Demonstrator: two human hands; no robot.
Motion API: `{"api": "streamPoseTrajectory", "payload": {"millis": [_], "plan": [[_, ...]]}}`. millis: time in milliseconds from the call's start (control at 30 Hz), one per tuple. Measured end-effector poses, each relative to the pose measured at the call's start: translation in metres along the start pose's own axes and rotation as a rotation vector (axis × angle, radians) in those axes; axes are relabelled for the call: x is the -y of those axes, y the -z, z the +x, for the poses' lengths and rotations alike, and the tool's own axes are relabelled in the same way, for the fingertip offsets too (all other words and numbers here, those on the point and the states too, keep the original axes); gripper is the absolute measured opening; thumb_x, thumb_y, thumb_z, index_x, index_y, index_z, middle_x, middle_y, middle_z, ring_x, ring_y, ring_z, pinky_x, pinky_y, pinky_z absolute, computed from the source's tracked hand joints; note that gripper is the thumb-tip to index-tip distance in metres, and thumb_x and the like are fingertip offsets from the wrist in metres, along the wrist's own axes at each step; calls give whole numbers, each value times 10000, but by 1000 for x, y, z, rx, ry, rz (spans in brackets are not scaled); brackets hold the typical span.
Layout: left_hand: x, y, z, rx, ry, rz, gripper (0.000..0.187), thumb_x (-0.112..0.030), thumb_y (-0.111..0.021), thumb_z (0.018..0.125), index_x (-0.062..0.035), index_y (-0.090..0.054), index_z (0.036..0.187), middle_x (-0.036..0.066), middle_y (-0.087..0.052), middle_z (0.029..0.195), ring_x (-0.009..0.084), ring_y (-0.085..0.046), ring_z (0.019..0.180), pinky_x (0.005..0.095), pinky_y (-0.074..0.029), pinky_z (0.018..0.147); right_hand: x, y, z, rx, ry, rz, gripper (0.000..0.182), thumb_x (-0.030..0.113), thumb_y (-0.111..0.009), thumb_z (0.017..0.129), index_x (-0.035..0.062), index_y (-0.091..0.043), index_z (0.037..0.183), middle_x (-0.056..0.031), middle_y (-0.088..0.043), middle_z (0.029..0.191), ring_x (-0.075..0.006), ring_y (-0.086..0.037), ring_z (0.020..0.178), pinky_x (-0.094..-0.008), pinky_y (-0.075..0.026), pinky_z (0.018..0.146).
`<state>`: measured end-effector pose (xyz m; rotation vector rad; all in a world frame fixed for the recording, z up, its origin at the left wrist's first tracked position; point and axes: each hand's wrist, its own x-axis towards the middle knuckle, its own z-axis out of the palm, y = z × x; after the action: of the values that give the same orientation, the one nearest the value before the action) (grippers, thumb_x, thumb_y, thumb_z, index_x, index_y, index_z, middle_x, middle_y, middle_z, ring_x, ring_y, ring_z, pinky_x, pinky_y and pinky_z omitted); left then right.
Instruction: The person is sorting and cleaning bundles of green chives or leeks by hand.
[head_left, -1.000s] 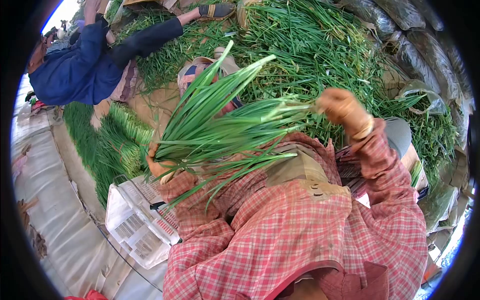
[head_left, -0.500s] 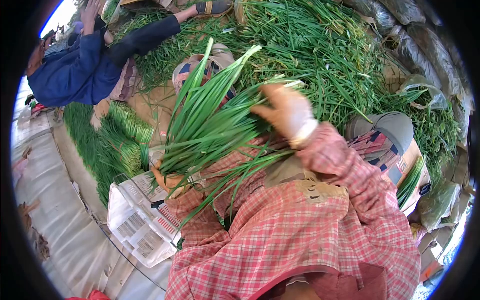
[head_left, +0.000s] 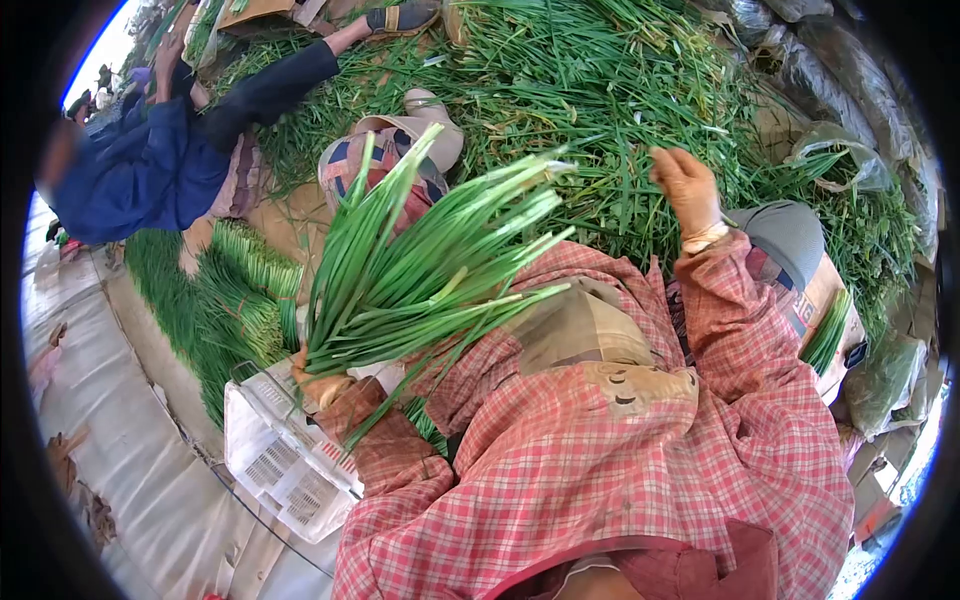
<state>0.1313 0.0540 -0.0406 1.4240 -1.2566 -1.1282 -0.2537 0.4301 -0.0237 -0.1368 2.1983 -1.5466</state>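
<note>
A loose bunch of garlic chives (head_left: 400,270) fans out in front of my chest, its pale stem ends up and to the right. My left hand (head_left: 320,382) is closed round the leafy end at the lower left and is partly hidden by the leaves. Up on the right, my right hand (head_left: 687,195) is apart from the bunch, above the edge of a large heap of loose greens (head_left: 600,100). Its fingers are bent and pressed together; anything between them is too small to make out.
A white plastic crate (head_left: 290,480) stands below my left hand. Tied chive bundles (head_left: 235,300) lie at the left, near a person in a blue jacket (head_left: 150,185). One small bundle (head_left: 826,332) rests on cardboard at the right, beside plastic bags (head_left: 885,385).
My right hand has moved right, away from the stem ends to above the greens. The bunch in my left hand now spreads wider, its stems swung a little right and down.
</note>
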Motion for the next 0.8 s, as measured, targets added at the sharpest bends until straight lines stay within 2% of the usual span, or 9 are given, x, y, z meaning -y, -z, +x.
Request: {"api": "streamPoseTrajectory", "payload": {"millis": [167,200,267,333,433,500,600,733,800], "plan": [[14,6,-6,17,14,228,189,-83,-554,756,-20,-517,931,161,-598,895,263,-600,759,400,-516,677,34,-74,-9,315,93,34,457,392,-660,753,10,-574,989,-90,-600,868,-137,-559,753,-251,-444,712],[15,8,-7,23,12,254,187,-84,-555,756,-21,-516,929,159,-598,893,262,-599,758,399,-515,676,22,-98,-5,177,256,84,374,356,-629,790,10,-603,930,-68,-613,822,-120,-533,692,-241,-432,673],[15,13,-8,31,5,293,184,-86,-556,757,-23,-514,925,156,-597,889,260,-597,755,398,-514,675,38,-103,-3,270,38,435,306,312,-587,826,10,-623,856,-42,-619,750,-103,-513,667,-237,-417,638],[17,15,-10,41,3,327,181,-89,-557,757,-24,-512,921,153,-595,885,258,-595,752,396,-513,673,47,-90,-4,153,119,360,255,269,-548,846,28,-629,821,-5,-611,715,-76,-494,647,-218,-390,587],[23,17,-13,46,7,376,177,-92,-558,758,-27,-509,915,147,-594,879,255,-593,748,394,-511,671,16,-25,38,-44,30,847,118,168,-571,822,76,-564,748,20,-501,637,-51,-408,540,-198,-335,485],[28,18,-15,46,8,405,174,-94,-559,759,-28,-507,911,144,-592,874,253,-591,745,393,-510,669,-5,17,56,-350,25,500,156,204,-600,820,48,-591,813,31,-515,636,-36,-395,528,-185,-317,477],[30,16,-14,64,5,443,171,-98,-561,759,-31,-503,905,139,-591,868,251,-588,740,391,-508,667,28,-20,34,-73,283,267,356,305,-664,760,30,-591,974,-64,-587,770,-139,-548,736,-255,-450,665],[33,17,-15,83,-18,488,166,-102,-563,760,-34,-499,898,132,-588,860,247,-584,735,388,-505,663,51,-103,11,311,204,76,435,407,-632,753,31,-612,972,-127,-623,858,-227,-587,796,-327,-454,755],[33,18,-15,92,-30,505,164,-105,-564,761,-36,-497,894,129,-587,856,245,-583,732,387,-504,662,57,-124,13,325,114,150,305,272,-638,802,-3,-622,933,-37,-625,795,-91,-531,697,-228,-435,656]]}}
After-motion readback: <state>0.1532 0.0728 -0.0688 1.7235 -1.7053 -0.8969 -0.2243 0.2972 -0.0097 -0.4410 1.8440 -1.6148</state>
